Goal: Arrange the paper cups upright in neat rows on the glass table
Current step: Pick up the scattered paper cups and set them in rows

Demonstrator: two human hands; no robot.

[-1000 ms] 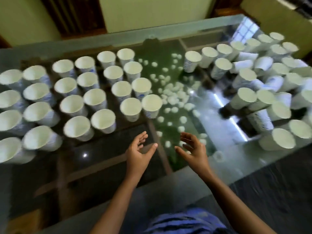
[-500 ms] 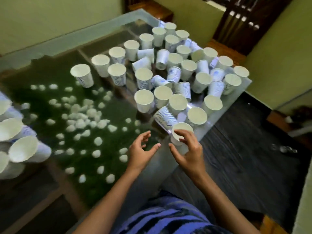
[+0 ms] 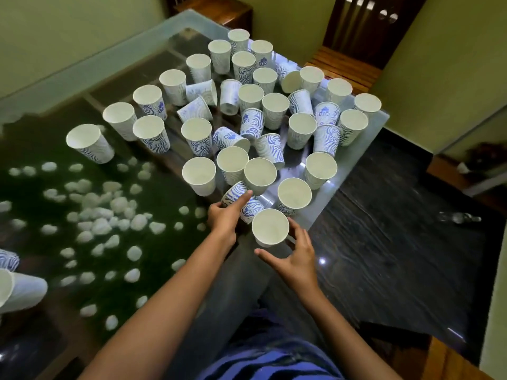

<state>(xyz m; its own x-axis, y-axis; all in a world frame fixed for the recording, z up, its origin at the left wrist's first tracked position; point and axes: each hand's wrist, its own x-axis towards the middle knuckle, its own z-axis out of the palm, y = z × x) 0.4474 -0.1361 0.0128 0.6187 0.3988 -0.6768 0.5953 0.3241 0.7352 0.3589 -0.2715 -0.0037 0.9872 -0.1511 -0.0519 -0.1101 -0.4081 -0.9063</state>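
Observation:
Many white paper cups with blue swirls crowd the right end of the glass table (image 3: pixel 354 149); most stand upright, several lie on their sides (image 3: pixel 230 139). My left hand (image 3: pixel 223 219) grips a tipped cup (image 3: pixel 248 209) near the table's front edge, index finger laid across it. My right hand (image 3: pixel 297 260) holds an upright cup (image 3: pixel 270 227) just beside it, fingers curved round its right side and thumb under it. Two more cups (image 3: pixel 16 289) show at the far left edge.
Under the glass lies green turf with several white pebbles (image 3: pixel 96 220). The table's right corner (image 3: pixel 384 115) drops to a dark floor (image 3: pixel 397 242). A wooden chair (image 3: pixel 354 50) stands beyond the far end.
My view swung from the neat left rows to the jumbled right cluster. My right hand took an upright cup, and my left hand reached forward onto a lying cup.

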